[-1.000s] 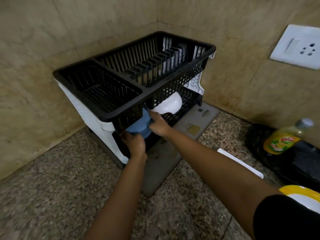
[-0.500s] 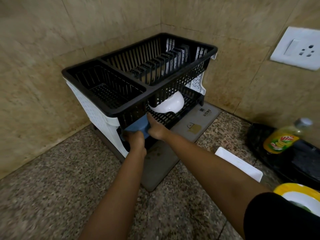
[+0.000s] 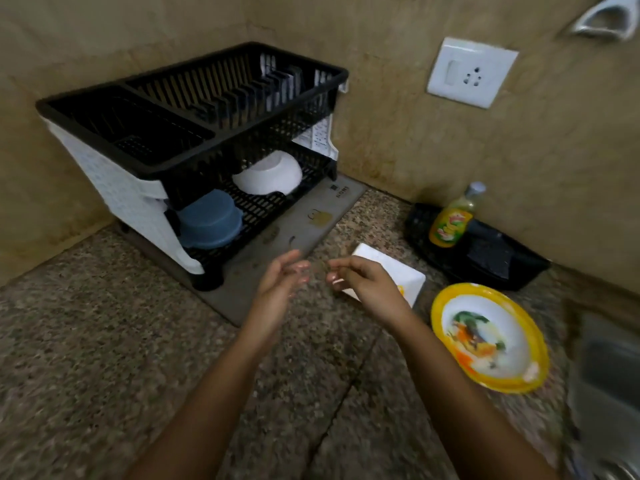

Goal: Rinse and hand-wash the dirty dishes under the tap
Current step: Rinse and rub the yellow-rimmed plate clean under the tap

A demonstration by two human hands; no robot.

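Left hand (image 3: pixel 282 282) and right hand (image 3: pixel 363 284) hover empty, fingers loose, before the rack (image 3: pixel 204 165); blue bowl (image 3: pixel 207 220) sits on its lower shelf.

The left forearm (image 3: pixel 207 375) and right forearm (image 3: pixel 450 368), both bare, reach forward from the bottom of the view and converge toward the middle. The left hand (image 3: pixel 281 284) is raised with its palm turned toward the right hand (image 3: pixel 367 284). Its fingers (image 3: pixel 294 268) are nearly straight, slightly spread, pointing forward and up, and it holds nothing. The right hand is back-up, its fingers (image 3: pixel 341 271) loosely curled toward the left, nothing plainly in them. The two sets of fingertips are near each other but apart. Both hands are blurred.
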